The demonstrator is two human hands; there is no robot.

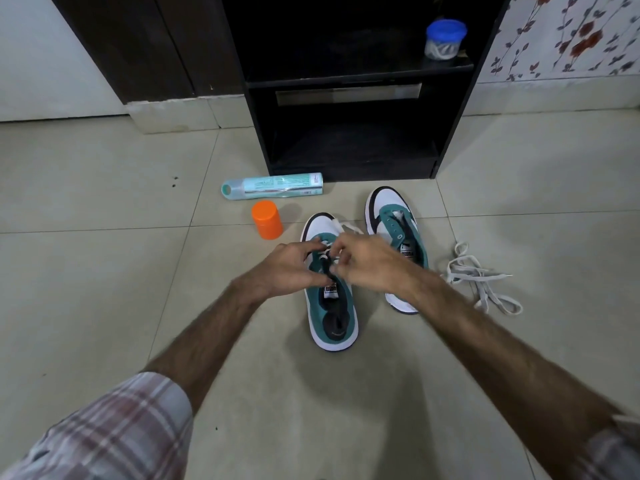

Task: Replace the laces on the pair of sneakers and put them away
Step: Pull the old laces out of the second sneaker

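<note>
Pale floor tiles point(104, 271) run up to a dark open shelf unit point(349, 133) at twelve o'clock. I see both sneakers lying lengthwise, toes toward the shelf: the near sneaker point(332, 317) at centre, the far sneaker point(393, 216) at about one o'clock, without laces. My left hand point(284, 268) and right hand point(370, 261) meet over the near one, apparently pinching a white lace point(346, 226), though blur hides the grip. Loose laces point(481, 275) lie at three o'clock.
</note>
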